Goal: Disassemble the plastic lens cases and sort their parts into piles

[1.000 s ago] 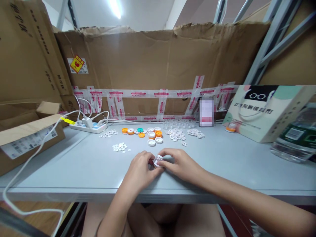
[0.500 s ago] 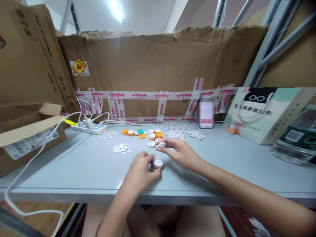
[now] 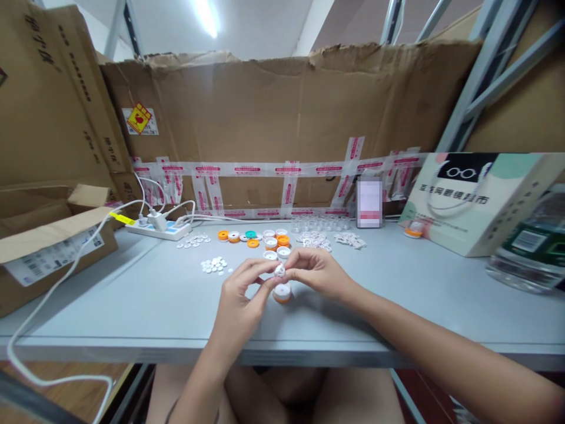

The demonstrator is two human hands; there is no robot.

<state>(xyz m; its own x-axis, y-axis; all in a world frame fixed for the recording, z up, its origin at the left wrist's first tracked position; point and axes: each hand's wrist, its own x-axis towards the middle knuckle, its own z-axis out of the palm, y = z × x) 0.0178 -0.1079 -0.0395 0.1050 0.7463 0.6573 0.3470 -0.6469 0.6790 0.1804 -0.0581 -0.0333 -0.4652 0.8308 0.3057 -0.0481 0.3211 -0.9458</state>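
Observation:
Between the fingertips of both hands is a small white part (image 3: 279, 270), its details too small to tell. My left hand (image 3: 247, 290) pinches it from the left, my right hand (image 3: 315, 272) from the right. Just below them a round white-and-orange piece (image 3: 282, 293) rests on the grey table, touched by neither hand. Behind my fingers stand white, orange and teal round pieces (image 3: 251, 235). Small white discs (image 3: 214, 265) lie to the left, and piles of small white parts (image 3: 314, 241) lie behind my right hand.
A power strip (image 3: 165, 230) with white cables and an open cardboard box (image 3: 53, 241) are on the left. Clear round parts (image 3: 320, 223) and a phone (image 3: 369, 203) stand at the back. On the right are a paper bag (image 3: 463, 218) and a large bottle (image 3: 527, 247).
My left hand has let go of the white-and-orange piece and moved up to the small white part. My right hand has brought that part slightly left and down.

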